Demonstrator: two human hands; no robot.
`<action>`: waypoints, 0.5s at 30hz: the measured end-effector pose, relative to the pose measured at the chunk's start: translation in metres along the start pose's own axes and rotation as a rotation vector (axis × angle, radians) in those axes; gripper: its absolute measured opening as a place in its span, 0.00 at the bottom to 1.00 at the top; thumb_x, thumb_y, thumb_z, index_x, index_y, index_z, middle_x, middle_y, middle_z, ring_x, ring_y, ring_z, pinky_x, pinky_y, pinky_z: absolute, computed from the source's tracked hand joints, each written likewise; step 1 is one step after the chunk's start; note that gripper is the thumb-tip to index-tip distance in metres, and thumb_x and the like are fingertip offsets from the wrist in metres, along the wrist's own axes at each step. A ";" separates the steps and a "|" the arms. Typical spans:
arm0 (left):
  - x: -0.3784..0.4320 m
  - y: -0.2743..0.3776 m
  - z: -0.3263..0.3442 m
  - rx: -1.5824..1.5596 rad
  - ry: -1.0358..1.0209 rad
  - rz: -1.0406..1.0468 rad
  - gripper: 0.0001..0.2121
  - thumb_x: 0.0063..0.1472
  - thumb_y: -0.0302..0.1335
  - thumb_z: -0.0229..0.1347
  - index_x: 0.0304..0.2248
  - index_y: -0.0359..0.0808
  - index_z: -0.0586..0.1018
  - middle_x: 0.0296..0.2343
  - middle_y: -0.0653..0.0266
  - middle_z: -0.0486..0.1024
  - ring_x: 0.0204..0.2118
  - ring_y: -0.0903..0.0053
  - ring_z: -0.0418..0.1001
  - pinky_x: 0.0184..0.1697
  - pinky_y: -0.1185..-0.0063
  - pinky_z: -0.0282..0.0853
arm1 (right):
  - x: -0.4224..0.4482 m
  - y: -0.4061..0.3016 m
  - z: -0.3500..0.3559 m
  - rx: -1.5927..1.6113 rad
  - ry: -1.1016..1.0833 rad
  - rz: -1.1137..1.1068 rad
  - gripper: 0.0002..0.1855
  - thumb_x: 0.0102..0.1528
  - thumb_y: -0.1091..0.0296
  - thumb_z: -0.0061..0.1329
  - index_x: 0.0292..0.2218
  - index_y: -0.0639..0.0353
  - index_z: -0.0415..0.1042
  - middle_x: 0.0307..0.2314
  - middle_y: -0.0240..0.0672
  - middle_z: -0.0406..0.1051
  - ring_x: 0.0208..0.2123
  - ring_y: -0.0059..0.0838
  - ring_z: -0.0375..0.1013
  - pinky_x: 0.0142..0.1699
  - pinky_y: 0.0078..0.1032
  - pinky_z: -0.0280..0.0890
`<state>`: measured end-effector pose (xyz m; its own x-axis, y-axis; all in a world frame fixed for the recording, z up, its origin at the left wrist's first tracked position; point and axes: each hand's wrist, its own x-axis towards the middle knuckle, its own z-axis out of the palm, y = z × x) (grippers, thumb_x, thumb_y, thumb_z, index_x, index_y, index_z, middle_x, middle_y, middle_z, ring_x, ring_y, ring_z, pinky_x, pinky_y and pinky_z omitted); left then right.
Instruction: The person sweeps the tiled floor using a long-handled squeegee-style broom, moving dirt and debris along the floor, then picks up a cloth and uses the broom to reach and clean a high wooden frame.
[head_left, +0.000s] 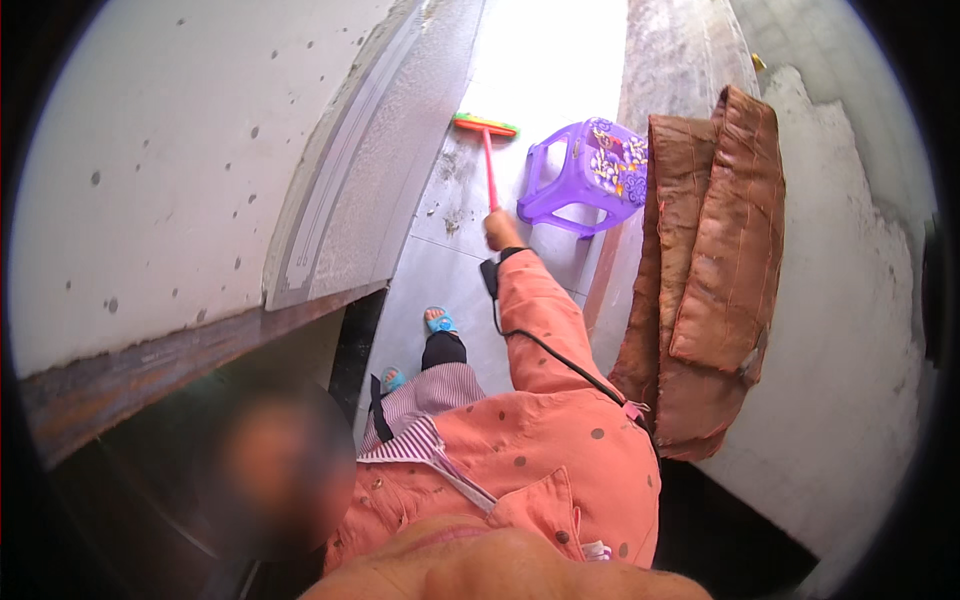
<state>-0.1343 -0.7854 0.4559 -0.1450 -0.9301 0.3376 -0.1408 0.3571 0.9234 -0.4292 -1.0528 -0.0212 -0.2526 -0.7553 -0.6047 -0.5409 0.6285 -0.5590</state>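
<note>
My right hand (502, 229) reaches forward and is closed around the pink handle of a broom (489, 161). The broom's orange and green head (486, 125) rests on the pale tiled floor (427, 262), beside the foot of the left wall. Dark dirt (452, 169) lies on the tiles just below the broom head, with a small clump of debris (451, 224) nearer to me. To the right of the handle is a purple plastic stool (581, 180) with a flowered seat. My left hand is out of view.
A folded brown quilted cover (727, 247) hangs over a ledge (660, 60) on the right. A speckled pale wall panel (165, 165) and a grey patterned panel (360, 180) stand on the left. My feet in blue sandals (441, 322) are on the tiles. A blurred patch covers the lower left.
</note>
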 end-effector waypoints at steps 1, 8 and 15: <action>-0.014 -0.007 -0.005 0.063 0.055 -0.132 0.06 0.57 0.27 0.47 0.28 0.33 0.71 0.24 0.64 0.69 0.28 0.78 0.67 0.30 0.82 0.64 | -0.054 -0.010 0.037 -0.042 -0.054 0.082 0.18 0.52 0.67 0.30 0.43 0.60 0.63 0.25 0.53 0.70 0.25 0.45 0.73 0.27 0.36 0.67; -0.070 -0.001 -0.048 0.066 -0.009 -0.394 0.06 0.58 0.27 0.46 0.29 0.33 0.71 0.24 0.63 0.68 0.28 0.80 0.65 0.31 0.83 0.62 | -0.277 0.128 -0.014 -0.294 -0.183 0.005 0.24 0.53 0.65 0.25 0.52 0.50 0.53 0.28 0.56 0.68 0.20 0.45 0.70 0.21 0.37 0.65; -0.145 -0.033 -0.115 -0.204 -0.018 -0.285 0.05 0.57 0.23 0.47 0.28 0.30 0.73 0.22 0.64 0.69 0.24 0.80 0.67 0.28 0.82 0.64 | -0.499 0.252 -0.022 -0.534 -0.277 -0.014 0.22 0.52 0.68 0.31 0.50 0.49 0.56 0.22 0.53 0.68 0.17 0.44 0.69 0.17 0.34 0.62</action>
<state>0.0037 -0.6723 0.3971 -0.1451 -0.9876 0.0593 0.0203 0.0570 0.9982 -0.4570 -0.5220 0.1523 -0.0627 -0.6416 -0.7645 -0.8890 0.3841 -0.2494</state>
